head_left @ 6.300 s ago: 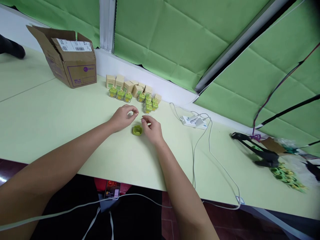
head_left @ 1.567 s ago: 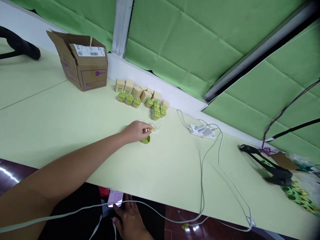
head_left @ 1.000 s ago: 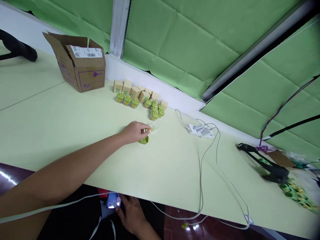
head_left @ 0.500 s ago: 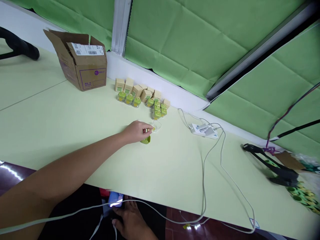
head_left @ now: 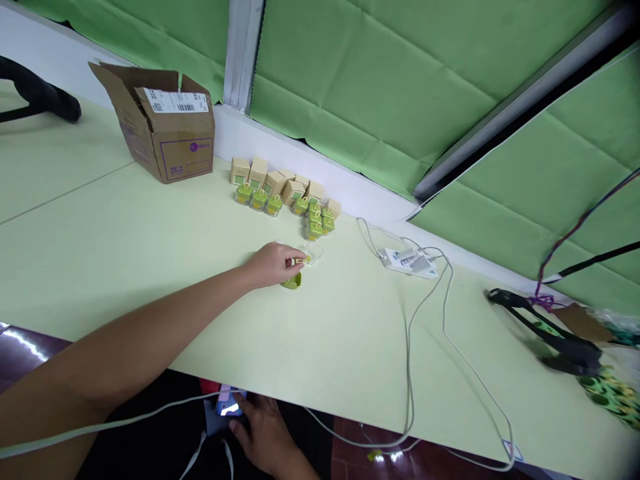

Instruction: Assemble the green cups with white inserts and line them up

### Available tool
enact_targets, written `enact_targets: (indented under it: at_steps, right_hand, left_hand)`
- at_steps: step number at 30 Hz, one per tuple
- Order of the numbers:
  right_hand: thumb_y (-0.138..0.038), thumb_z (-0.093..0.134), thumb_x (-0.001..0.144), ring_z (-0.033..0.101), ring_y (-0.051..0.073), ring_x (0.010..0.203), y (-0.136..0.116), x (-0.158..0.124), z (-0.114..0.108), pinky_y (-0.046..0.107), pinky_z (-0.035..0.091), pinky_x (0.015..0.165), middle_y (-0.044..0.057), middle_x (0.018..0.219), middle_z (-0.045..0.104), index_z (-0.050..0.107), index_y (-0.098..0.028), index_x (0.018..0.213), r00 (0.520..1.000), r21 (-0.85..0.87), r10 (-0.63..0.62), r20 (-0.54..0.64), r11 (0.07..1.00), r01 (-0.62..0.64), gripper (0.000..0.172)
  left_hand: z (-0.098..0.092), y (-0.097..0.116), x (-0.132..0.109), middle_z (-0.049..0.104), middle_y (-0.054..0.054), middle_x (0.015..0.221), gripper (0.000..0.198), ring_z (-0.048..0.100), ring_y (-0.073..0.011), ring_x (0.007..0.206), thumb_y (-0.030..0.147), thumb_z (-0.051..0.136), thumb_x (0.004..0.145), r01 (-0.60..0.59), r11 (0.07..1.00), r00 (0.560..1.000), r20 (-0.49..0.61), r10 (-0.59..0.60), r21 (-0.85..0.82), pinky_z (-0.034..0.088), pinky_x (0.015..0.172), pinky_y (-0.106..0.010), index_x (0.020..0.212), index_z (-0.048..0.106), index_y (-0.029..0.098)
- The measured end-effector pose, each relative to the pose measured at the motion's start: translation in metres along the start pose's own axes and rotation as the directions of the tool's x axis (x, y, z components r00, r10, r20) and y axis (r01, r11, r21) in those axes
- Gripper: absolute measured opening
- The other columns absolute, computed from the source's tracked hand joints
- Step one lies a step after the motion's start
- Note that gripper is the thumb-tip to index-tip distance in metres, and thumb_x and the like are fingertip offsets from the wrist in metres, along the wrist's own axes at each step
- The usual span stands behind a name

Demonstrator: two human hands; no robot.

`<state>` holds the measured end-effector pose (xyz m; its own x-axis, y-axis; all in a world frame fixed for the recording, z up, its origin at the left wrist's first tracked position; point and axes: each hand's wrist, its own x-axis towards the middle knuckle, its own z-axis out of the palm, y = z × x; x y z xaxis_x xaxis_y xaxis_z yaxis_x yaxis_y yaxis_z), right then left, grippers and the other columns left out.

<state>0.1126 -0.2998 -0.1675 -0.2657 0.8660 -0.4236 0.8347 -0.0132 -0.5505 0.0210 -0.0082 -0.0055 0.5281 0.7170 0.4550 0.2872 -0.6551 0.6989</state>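
Note:
My left hand (head_left: 273, 265) reaches across the table with thumb and fingers pinched on a small cream loop (head_left: 300, 261). Just past the fingertips lies a clear plastic case (head_left: 314, 253). A hollow green lid-like piece (head_left: 292, 281) sits under and beside the same hand. Low in the view, my right hand (head_left: 265, 433) is over my lap with its fingers apart. Its index fingertip is at the lit screen of a phone (head_left: 229, 401), which rests below the table edge.
Several green-topped clear containers (head_left: 274, 205) and small cardboard boxes (head_left: 240, 171) stand at the back. An open carton (head_left: 185, 150) is at back left. A power strip (head_left: 409, 262) trails white cables (head_left: 409, 373) over the front edge. A black stand (head_left: 547, 333) is at right.
My right hand has shifted slightly, its index finger moving up along the phone. The white cable near it has moved. My left hand stays almost in place, still pinching.

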Motion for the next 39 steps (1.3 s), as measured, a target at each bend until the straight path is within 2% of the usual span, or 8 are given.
enact_targets:
  at_steps: [3, 6, 15, 21, 27, 39]
  right_hand:
    - [-0.04, 0.057, 0.098, 0.051, 0.032, 0.144, -0.002, 0.004, -0.01, 0.052, 0.036, 0.124, 0.007, 0.151, 0.06, 0.051, -0.035, 0.153, 0.999, 0.025, -0.002, -0.034, 1.0, 0.003, 0.055]
    - [-0.04, 0.056, 0.098, 0.055, 0.031, 0.141, -0.001, 0.009, -0.013, 0.05, 0.04, 0.122, 0.005, 0.147, 0.064, 0.055, -0.035, 0.149, 1.0, 0.027, 0.003, -0.03, 1.0, -0.002, 0.051]
    - [-0.043, 0.055, 0.099, 0.053, 0.029, 0.144, 0.006, 0.01, -0.006, 0.048, 0.039, 0.123, 0.003, 0.153, 0.058, 0.052, -0.035, 0.152, 0.999, 0.026, -0.03, 0.011, 0.999, 0.03, 0.054]
    - [-0.046, 0.053, 0.099, 0.057, 0.033, 0.138, 0.004, 0.012, -0.004, 0.052, 0.04, 0.121, 0.01, 0.144, 0.065, 0.056, -0.028, 0.149, 0.999, -0.042, 0.043, -0.031, 0.998, -0.044, 0.053]
    - [-0.044, 0.058, 0.097, 0.057, 0.03, 0.139, 0.001, 0.01, -0.002, 0.049, 0.041, 0.12, 0.003, 0.147, 0.064, 0.057, -0.036, 0.146, 0.999, -0.004, -0.02, -0.03, 1.0, 0.019, 0.05]
    - [-0.043, 0.058, 0.098, 0.059, 0.031, 0.135, 0.005, 0.016, 0.003, 0.048, 0.042, 0.118, 0.008, 0.142, 0.067, 0.057, -0.029, 0.145, 0.996, -0.028, 0.006, -0.088, 1.0, -0.008, 0.05]
  left_hand:
    - [0.0, 0.0, 0.0, 0.077, 0.0, 0.081, 0.022, 0.068, -0.0165, 0.08, 0.029, 0.063, 0.09, -0.01, 1.0, 1.0, 0.001, 0.01, 0.002, 0.052, 0.078, -0.028, 0.103, 0.081, 0.024]
    - [0.0, 0.0, 0.0, 0.077, -0.001, 0.081, 0.022, 0.068, -0.0165, 0.08, 0.029, 0.063, 0.091, -0.024, 1.0, 1.0, -0.005, 0.024, 0.001, 0.052, 0.079, -0.029, 0.102, 0.081, 0.023]
    - [0.001, -0.001, 0.0, 0.077, -0.001, 0.082, 0.022, 0.068, -0.0166, 0.079, 0.03, 0.063, 0.091, -0.02, 1.0, 1.0, -0.006, 0.02, 0.001, 0.052, 0.078, -0.029, 0.103, 0.081, 0.024]
    - [-0.001, 0.002, 0.0, 0.076, 0.0, 0.081, 0.021, 0.068, -0.0162, 0.079, 0.03, 0.063, 0.091, -0.012, 1.0, 1.0, -0.001, 0.012, 0.001, 0.051, 0.078, -0.028, 0.101, 0.081, 0.024]
    - [-0.001, 0.001, 0.0, 0.075, 0.0, 0.077, 0.02, 0.067, -0.0157, 0.076, 0.029, 0.064, 0.09, -0.019, 1.0, 1.0, -0.001, 0.019, 0.002, 0.051, 0.075, -0.027, 0.1, 0.08, 0.024]
    - [0.0, 0.0, 0.001, 0.075, 0.0, 0.078, 0.02, 0.067, -0.016, 0.076, 0.03, 0.063, 0.091, -0.026, 1.0, 1.0, -0.002, 0.026, 0.007, 0.051, 0.077, -0.028, 0.1, 0.08, 0.024]
